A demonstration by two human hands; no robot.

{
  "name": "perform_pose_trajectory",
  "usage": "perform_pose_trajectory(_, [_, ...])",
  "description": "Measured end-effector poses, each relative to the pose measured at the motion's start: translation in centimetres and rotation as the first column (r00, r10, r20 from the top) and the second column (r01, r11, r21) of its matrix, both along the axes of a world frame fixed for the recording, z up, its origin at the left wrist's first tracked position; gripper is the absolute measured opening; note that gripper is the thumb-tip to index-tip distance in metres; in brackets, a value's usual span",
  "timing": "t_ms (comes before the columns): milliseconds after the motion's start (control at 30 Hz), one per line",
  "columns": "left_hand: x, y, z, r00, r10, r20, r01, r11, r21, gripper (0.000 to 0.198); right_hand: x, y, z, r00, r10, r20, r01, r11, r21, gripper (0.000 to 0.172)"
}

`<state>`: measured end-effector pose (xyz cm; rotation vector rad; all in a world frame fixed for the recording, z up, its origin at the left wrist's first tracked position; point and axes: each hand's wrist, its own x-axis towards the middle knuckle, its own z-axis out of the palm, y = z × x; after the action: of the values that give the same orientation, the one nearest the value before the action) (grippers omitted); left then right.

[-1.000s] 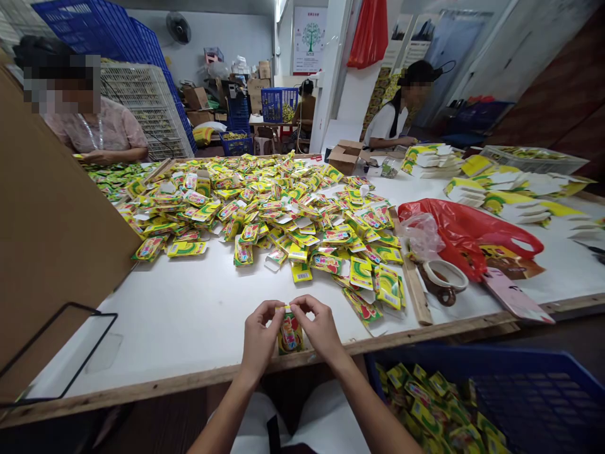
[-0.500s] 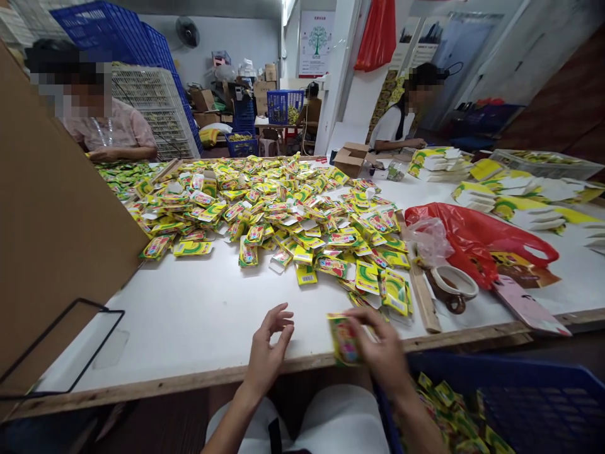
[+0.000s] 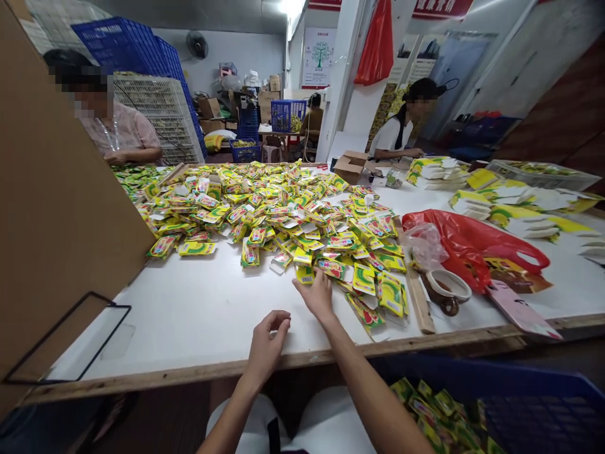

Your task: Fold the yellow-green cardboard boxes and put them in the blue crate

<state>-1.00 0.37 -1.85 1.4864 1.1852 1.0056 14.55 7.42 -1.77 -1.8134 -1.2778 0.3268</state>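
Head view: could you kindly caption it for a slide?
Right hand reaches the yellow packet pile; left hand hovers empty over the table.

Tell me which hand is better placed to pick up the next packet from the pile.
Right, likely. The right hand is stretched out, fingertips at the near edge of the yellow packet pile. The left hand hangs curled and empty over the white table, farther back.

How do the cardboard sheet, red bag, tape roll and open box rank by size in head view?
1. cardboard sheet
2. red bag
3. tape roll and open box look alike; the box sits farther off.
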Motion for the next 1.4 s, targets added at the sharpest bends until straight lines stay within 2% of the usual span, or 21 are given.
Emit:
perform_pose_trajectory(67, [-0.2, 0.1, 0.0, 0.999, 0.008, 0.032, -0.007, 1.000, -0.014, 0.023, -1.2, 1.9, -0.9, 0.997, -0.071, -0.010, 0.071, 0.997, -0.017, 0.053])
perform_pose_trajectory(133, [-0.3, 0.2, -0.2, 0.998, 0.022, 0.062, -0.021, 1.000, -0.023, 0.024, -1.2, 2.4, -1.2, 0.998, -0.063, -0.032, 0.062, 0.998, -0.020, 0.047])
perform_pose_trajectory(200, [-0.3, 0.4, -0.5, 0.995, 0.041, 0.091, -0.038, 0.999, -0.027, 0.025, -0.6, 1.5, -1.2, 0.998, -0.004, -0.057, 0.003, 1.000, -0.022, 0.043])
perform_pose_trajectory(300, [-0.1, 0.9, -1.1, 0.983, 0.110, 0.145, -0.101, 0.993, -0.066, 0.031, 0.1, -2.0, -1.2, 0.963, 0.189, -0.192, -0.192, 0.981, -0.001, 0.046])
perform_pose_trajectory(367, [0.1, 1.2, -1.2, 0.963, 0.146, 0.225, -0.122, 0.986, -0.116, 0.043, 0.0, -4.8, -0.9, 0.890, 0.322, -0.324, -0.324, 0.945, 0.050, 0.049])
perform_pose_trajectory(400, [0.1, 1.3, -1.1, 0.952, 0.129, 0.279, -0.094, 0.986, -0.135, 0.050, -0.2, -6.0, -0.7, 0.843, 0.375, -0.385, -0.375, 0.924, 0.078, 0.048])
perform_pose_trajectory(500, [0.1, 1.3, -0.5, 0.905, -0.041, 0.424, 0.100, 0.988, -0.120, 0.059, -0.5, -8.2, 0.3, 0.648, 0.511, -0.565, -0.542, 0.830, 0.130, 0.037])
perform_pose_trajectory(567, [0.0, 1.1, -0.1, 0.888, -0.113, 0.446, 0.174, 0.980, -0.098, 0.060, -0.5, -8.6, 0.5, 0.571, 0.548, -0.611, -0.606, 0.784, 0.137, 0.029])
perform_pose_trajectory(600, [0.0, 1.0, 0.0, 0.892, -0.108, 0.440, 0.168, 0.981, -0.099, 0.058, -0.4, -8.5, 0.4, 0.579, 0.549, -0.603, -0.604, 0.785, 0.134, 0.029])
perform_pose_trajectory(700, [0.1, 0.7, 0.0, 0.907, -0.017, 0.420, 0.078, 0.989, -0.129, 0.049, -0.4, -8.2, -0.3, 0.661, 0.504, -0.556, -0.530, 0.838, 0.131, 0.029])
perform_pose_trajectory(767, [0.3, 0.4, -0.2, 0.911, 0.030, 0.411, 0.030, 0.990, -0.137, 0.047, -0.5, -8.1, -0.7, 0.667, 0.464, -0.583, -0.475, 0.868, 0.148, 0.032])
perform_pose_trajectory(867, [0.6, -0.1, -0.1, 0.925, 0.035, 0.379, 0.009, 0.994, -0.113, 0.045, -0.9, -8.0, -1.0, 0.671, 0.427, -0.606, -0.398, 0.897, 0.192, 0.037])
perform_pose_trajectory(967, [0.5, -0.1, 0.2, 0.928, -0.018, 0.372, 0.061, 0.993, -0.104, 0.040, -1.1, -8.0, -0.9, 0.672, 0.446, -0.591, -0.404, 0.890, 0.211, 0.032])
perform_pose_trajectory(1067, [0.0, 0.1, 0.6, 0.924, -0.064, 0.377, 0.121, 0.984, -0.130, 0.041, -1.0, -7.9, -0.8, 0.706, 0.446, -0.551, -0.399, 0.892, 0.212, 0.030])
perform_pose_trajectory(1167, [-0.5, 0.4, 1.0, 0.938, -0.071, 0.339, 0.125, 0.982, -0.141, 0.041, -0.9, -7.7, -0.9, 0.727, 0.469, -0.501, -0.427, 0.881, 0.206, 0.026])
perform_pose_trajectory(1400, [-1.4, 1.0, 1.5, 0.954, -0.128, 0.272, 0.168, 0.977, -0.128, 0.040, -0.4, -7.0, -0.4, 0.678, 0.555, -0.482, -0.543, 0.820, 0.180, 0.030])
